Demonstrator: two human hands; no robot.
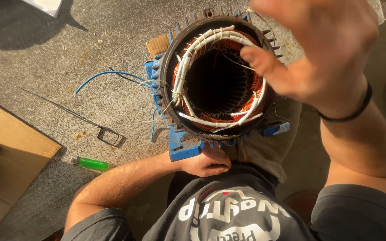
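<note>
Stator point(217, 76): blue finned motor housing standing on end just in front of your body, bore facing up, copper windings and white sleeved leads ringing the top.
Left hand point(207, 163): closed against the lower edge of the housing, fingers curled under the near fins; you are bracing the shell with it, not carrying anything loose.
Right hand point(325, 49): raised over the far right rim, fingers spread wide and blurred, thumb pointing in toward the bore; whether a fine thread runs from it I cannot tell.
Windings point(246, 96): coil ends lie tight to the bore wall, tied in places with pale lacing; a few thin strands stand loose near the rim.
Doing it well: judged from this, keep your left hand firm so the shell does not rock, draw any lacing in line with the coil and not across the copper, and keep your thumb clear of the slot edges.
Lighter point(90, 164): green, lying on the concrete floor point(45, 62) to your left, apart from the housing.
Wire hook point(109, 135): thin bent tool beyond the lighter.
Blue wire point(101, 76): loose length farther out, trailing toward the housing.
Cardboard point(10, 147): flat sheet at the left edge.
</note>
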